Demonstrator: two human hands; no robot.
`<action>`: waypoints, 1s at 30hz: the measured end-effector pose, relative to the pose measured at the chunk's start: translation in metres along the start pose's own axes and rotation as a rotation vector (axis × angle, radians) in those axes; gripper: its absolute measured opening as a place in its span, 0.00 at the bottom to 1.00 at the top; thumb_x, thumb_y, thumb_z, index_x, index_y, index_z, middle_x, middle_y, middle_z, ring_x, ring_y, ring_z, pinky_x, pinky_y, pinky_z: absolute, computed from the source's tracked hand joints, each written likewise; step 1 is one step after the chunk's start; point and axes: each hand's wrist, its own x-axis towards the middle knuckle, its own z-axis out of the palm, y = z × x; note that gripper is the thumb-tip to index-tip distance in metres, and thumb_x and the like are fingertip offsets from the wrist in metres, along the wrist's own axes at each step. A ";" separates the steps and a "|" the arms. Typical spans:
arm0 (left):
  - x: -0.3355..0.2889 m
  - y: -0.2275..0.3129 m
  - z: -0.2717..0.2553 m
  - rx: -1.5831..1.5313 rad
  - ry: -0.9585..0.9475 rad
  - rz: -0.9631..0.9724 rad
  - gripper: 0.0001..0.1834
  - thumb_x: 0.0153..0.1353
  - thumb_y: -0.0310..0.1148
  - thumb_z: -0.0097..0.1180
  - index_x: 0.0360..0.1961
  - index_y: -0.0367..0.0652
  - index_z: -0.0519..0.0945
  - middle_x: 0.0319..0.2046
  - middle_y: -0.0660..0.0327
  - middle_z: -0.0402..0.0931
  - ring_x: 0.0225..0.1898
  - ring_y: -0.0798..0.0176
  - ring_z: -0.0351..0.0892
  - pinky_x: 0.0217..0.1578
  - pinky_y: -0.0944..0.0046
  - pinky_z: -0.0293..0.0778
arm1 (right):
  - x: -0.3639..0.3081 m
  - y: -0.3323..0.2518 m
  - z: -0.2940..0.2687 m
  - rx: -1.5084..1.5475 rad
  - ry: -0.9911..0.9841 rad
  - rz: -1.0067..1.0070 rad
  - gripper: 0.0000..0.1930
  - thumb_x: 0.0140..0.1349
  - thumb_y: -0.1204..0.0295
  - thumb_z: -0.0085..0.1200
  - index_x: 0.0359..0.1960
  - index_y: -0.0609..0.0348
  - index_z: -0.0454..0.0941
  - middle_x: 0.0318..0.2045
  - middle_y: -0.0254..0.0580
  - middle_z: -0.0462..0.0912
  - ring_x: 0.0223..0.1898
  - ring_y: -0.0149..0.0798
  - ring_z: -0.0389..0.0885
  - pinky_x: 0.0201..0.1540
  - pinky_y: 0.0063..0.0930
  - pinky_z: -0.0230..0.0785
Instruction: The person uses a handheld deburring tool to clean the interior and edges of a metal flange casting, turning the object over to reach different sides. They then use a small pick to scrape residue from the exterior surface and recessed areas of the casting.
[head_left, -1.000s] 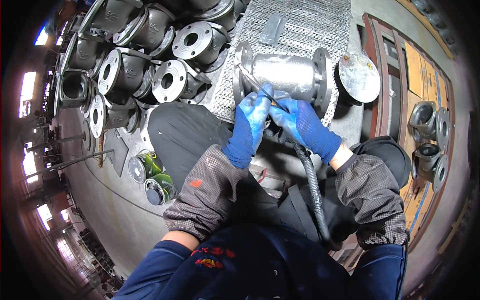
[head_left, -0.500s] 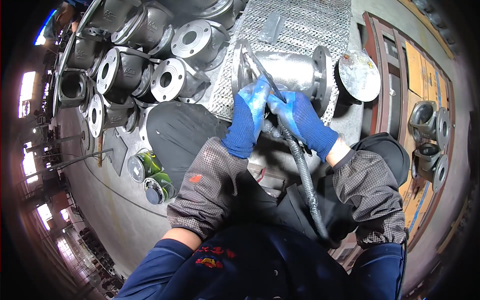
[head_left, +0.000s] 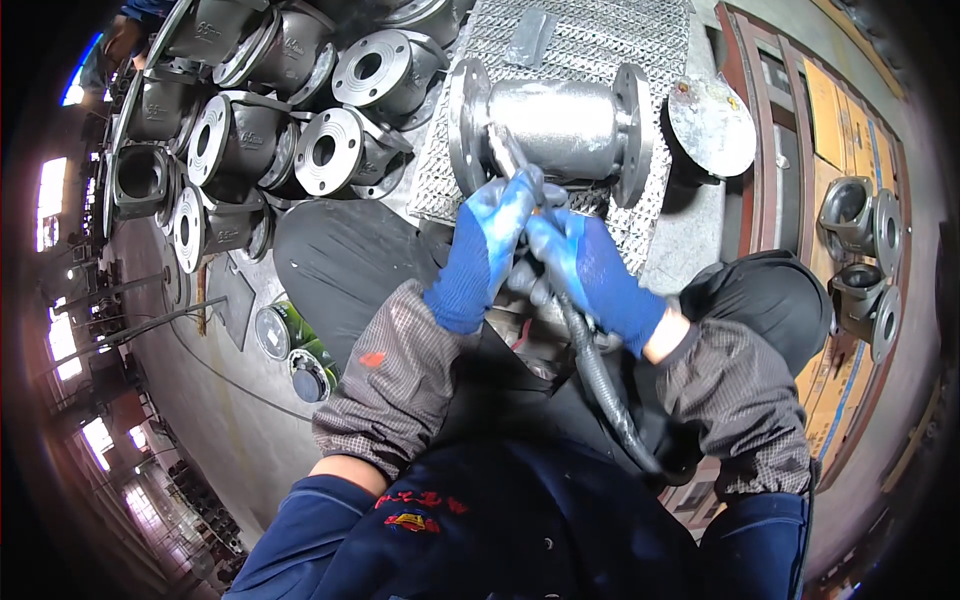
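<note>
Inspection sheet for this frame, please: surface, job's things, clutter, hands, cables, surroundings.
Surface: perforated metal mat.
Job's things: shiny flanged valve body lying on its side; slim hand tool against it.
Clutter: round metal disc; two round cans on the floor.
Hands: left hand and right hand, blue-gloved, both grip the tool.
Cables: black ribbed hose runs from the tool.
Surroundings: grey valve castings stacked left; two more right.
</note>
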 end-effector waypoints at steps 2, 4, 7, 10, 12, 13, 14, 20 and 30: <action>-0.003 -0.015 -0.008 -0.070 -0.045 -0.052 0.20 0.70 0.44 0.46 0.46 0.34 0.74 0.34 0.55 0.80 0.30 0.67 0.79 0.33 0.67 0.77 | -0.014 0.002 0.015 0.125 0.054 0.129 0.16 0.66 0.64 0.47 0.37 0.67 0.77 0.20 0.38 0.79 0.17 0.28 0.77 0.21 0.20 0.71; -0.001 -0.039 -0.011 -0.090 -0.010 0.082 0.19 0.70 0.43 0.46 0.44 0.34 0.74 0.34 0.54 0.80 0.31 0.67 0.80 0.33 0.67 0.78 | -0.015 0.016 0.021 0.048 0.073 0.099 0.16 0.66 0.63 0.47 0.36 0.68 0.77 0.20 0.40 0.80 0.18 0.28 0.78 0.21 0.21 0.71; -0.001 -0.033 -0.013 0.074 -0.020 0.073 0.24 0.72 0.44 0.39 0.42 0.31 0.78 0.35 0.55 0.81 0.33 0.67 0.80 0.37 0.68 0.76 | -0.013 0.009 0.017 0.179 0.016 0.205 0.17 0.65 0.62 0.47 0.35 0.67 0.77 0.20 0.43 0.81 0.18 0.31 0.79 0.22 0.23 0.72; 0.001 -0.016 -0.014 -0.010 0.009 0.069 0.24 0.71 0.43 0.39 0.43 0.31 0.78 0.35 0.55 0.81 0.33 0.67 0.79 0.38 0.70 0.75 | 0.001 0.006 0.019 0.109 0.010 0.039 0.16 0.64 0.64 0.47 0.34 0.68 0.77 0.21 0.44 0.81 0.19 0.33 0.80 0.21 0.23 0.73; -0.003 -0.012 -0.010 0.013 0.049 0.160 0.23 0.70 0.43 0.41 0.43 0.31 0.78 0.36 0.55 0.81 0.34 0.67 0.79 0.38 0.70 0.75 | 0.009 0.012 0.024 0.035 0.066 -0.019 0.16 0.64 0.65 0.47 0.32 0.68 0.77 0.21 0.42 0.80 0.21 0.32 0.80 0.24 0.23 0.72; -0.003 -0.015 -0.012 0.019 0.060 0.153 0.22 0.70 0.42 0.41 0.43 0.31 0.78 0.36 0.55 0.81 0.35 0.67 0.80 0.39 0.69 0.75 | 0.004 0.010 0.027 0.150 0.067 0.023 0.16 0.64 0.65 0.47 0.30 0.68 0.77 0.20 0.41 0.79 0.22 0.31 0.79 0.25 0.24 0.71; -0.004 -0.019 -0.016 0.025 0.071 0.147 0.22 0.70 0.41 0.41 0.44 0.31 0.78 0.36 0.55 0.81 0.35 0.67 0.80 0.39 0.69 0.75 | -0.003 0.006 0.031 0.265 0.068 0.066 0.16 0.64 0.65 0.48 0.28 0.69 0.77 0.20 0.41 0.78 0.22 0.30 0.78 0.27 0.24 0.71; -0.003 -0.015 -0.018 0.169 0.063 0.225 0.20 0.69 0.38 0.41 0.44 0.32 0.78 0.36 0.52 0.82 0.35 0.64 0.81 0.40 0.67 0.75 | 0.002 0.013 0.030 0.233 0.001 -0.010 0.18 0.64 0.64 0.46 0.29 0.70 0.78 0.19 0.43 0.79 0.22 0.33 0.79 0.27 0.26 0.70; 0.002 -0.023 -0.020 0.071 0.114 0.311 0.19 0.68 0.39 0.48 0.39 0.29 0.79 0.30 0.53 0.81 0.31 0.64 0.81 0.34 0.69 0.77 | 0.012 0.025 0.044 0.310 0.110 -0.103 0.16 0.64 0.65 0.46 0.27 0.68 0.77 0.21 0.38 0.77 0.26 0.28 0.74 0.30 0.26 0.66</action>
